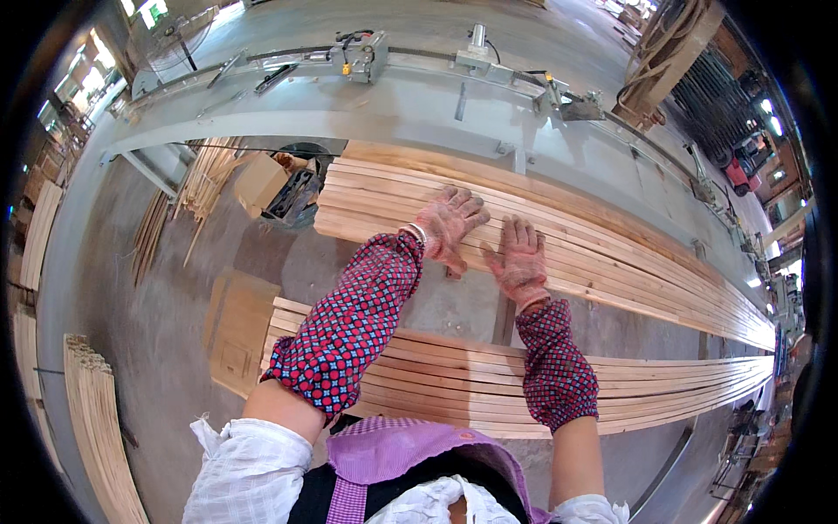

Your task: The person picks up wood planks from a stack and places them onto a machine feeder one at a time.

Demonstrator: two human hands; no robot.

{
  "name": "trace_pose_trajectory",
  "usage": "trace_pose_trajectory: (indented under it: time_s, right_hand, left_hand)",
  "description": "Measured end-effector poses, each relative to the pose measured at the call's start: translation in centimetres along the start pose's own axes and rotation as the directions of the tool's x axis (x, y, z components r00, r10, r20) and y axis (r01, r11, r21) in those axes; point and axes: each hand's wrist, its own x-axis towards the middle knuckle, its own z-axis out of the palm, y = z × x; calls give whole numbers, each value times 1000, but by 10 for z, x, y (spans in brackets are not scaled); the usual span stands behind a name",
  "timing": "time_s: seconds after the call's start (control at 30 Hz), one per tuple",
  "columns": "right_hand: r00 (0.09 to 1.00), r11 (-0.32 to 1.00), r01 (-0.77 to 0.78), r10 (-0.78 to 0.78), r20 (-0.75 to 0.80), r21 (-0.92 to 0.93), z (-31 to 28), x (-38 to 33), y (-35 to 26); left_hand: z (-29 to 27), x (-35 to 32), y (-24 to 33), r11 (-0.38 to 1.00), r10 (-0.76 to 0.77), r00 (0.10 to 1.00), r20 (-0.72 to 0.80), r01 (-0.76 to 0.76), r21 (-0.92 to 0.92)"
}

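Observation:
Both my hands wear thin, stained work gloves, with patterned sleeve covers on the forearms. My left hand point(449, 225) lies flat on a row of long wooden strips point(384, 196), fingers spread toward the far side. A little to its right, my right hand point(521, 262) rests on the near edge of the same row, its fingers stretched out. The strips lie side by side and run off to the far right. Closer to my body, a second row of long wooden strips point(436, 377) passes beneath my forearms.
Beyond the strips stands a long grey machine frame point(297, 129) with a rail and metal fittings point(360, 57). At left are a bin point(297, 196), a cardboard box point(260, 183), and loose wood sticks point(208, 175). Flattened cardboard point(234, 327) and stacked strips point(96, 419) lie nearer.

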Motion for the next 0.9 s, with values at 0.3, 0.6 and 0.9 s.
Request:
trace_pose_trajectory:
  time_s: [0.3, 0.6, 0.9]
  right_hand:
    - [983, 986, -159, 153, 103, 49, 22, 52, 49]
    - [974, 990, -139, 144, 176, -39, 28, 59, 51]
    - [972, 986, -163, 167, 166, -36, 29, 58, 52]
  left_hand:
    - [-2, 2, -3, 997, 56, 996, -70, -59, -44]
    - [17, -52, 29, 954, -300, 948, -111, 298, -31]
    - [16, -182, 3, 715, -674, 707, -214, 697, 52]
